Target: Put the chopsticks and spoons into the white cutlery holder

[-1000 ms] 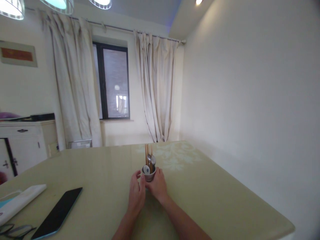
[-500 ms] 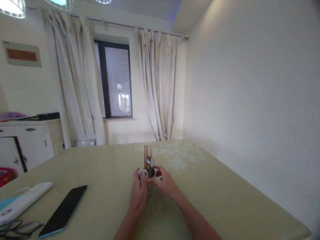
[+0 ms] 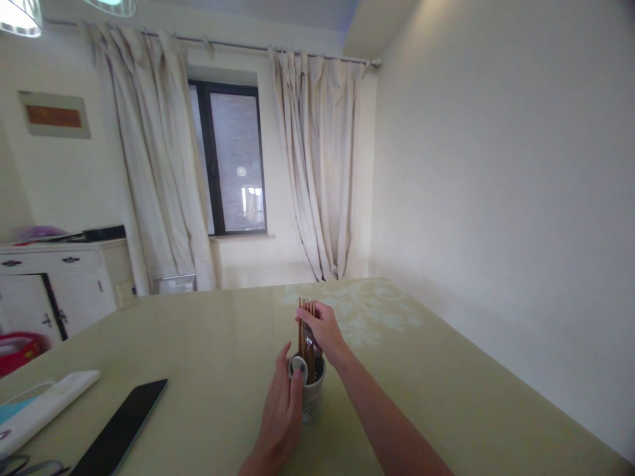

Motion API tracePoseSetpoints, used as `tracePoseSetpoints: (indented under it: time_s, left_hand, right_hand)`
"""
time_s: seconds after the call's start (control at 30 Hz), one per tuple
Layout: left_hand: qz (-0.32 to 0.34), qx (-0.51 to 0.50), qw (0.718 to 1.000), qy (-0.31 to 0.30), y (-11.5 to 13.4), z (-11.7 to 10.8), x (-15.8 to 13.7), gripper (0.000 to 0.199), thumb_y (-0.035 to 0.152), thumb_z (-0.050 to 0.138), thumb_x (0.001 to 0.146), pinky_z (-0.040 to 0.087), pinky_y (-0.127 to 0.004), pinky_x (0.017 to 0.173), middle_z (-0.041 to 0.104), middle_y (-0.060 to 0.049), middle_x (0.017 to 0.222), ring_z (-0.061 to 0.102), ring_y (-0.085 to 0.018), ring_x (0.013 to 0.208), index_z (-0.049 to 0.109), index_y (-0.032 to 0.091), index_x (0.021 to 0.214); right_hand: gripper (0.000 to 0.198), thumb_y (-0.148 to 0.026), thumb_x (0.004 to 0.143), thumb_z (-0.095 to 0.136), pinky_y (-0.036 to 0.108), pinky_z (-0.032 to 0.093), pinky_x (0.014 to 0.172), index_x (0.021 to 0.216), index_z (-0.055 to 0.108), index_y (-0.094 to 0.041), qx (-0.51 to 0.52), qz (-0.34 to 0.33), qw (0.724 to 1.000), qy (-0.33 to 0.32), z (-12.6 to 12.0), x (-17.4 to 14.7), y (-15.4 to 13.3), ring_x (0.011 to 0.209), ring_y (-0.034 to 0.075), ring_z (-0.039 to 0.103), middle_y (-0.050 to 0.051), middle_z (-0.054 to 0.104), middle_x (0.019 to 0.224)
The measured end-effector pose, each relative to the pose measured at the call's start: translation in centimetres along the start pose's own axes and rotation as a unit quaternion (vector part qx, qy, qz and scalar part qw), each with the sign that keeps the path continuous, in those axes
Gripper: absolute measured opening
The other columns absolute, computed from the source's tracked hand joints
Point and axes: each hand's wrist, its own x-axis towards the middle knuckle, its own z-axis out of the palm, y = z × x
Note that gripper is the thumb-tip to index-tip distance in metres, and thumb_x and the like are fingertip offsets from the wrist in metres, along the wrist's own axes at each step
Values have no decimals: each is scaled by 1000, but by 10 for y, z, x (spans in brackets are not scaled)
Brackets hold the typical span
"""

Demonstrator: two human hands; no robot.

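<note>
Watching remotely, my right hand (image 3: 323, 328) is pinching the wooden chopsticks (image 3: 300, 338) near their tops, left hand (image 3: 280, 404) is gripping the utensil cup (image 3: 313, 395) they stand in, can't tell if it's touching the worktop (image 3: 213, 370)

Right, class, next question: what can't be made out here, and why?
All in the head view:
Left side of the cup: behind the left hand.
Lower ends of the chopsticks: inside the cup.
Count of metal spoons: blurred, crowded by the right hand.
Black device: bottom edge cuts it off.
Mark on white bar: too small.
</note>
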Motion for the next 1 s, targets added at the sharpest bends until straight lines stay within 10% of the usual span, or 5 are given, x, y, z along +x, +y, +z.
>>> tracePoseSetpoints:
  time_s: [0.33,0.6,1.0]
  left_hand:
    - [103,-27,980,168,70,-36,72,51,65,51,99,53,-43,101,72,-11,120,67,-28,117,61,21,124]
    - [90,-46,991,-90,91,-55,129,39,56,68,89,55,-32,77,75,-3,81,68,-20,80,75,18,87]
    - [30,-64,989,-127,101,-68,123,37,54,78,80,57,-35,77,81,-5,88,69,-21,81,81,20,96]
  right_hand:
    - [34,-46,76,84,25,35,56,67,65,-18,24,13,996,-88,-5,-3,-21,60,13,48,-5,56,62]
    - [41,-51,76,85,24,30,54,64,65,-18,-2,10,995,-97,-10,-5,-28,58,11,42,-6,50,59]
    - [31,-46,80,83,26,44,63,80,79,-16,-58,-21,995,-80,-29,-1,-35,66,15,58,0,71,71]
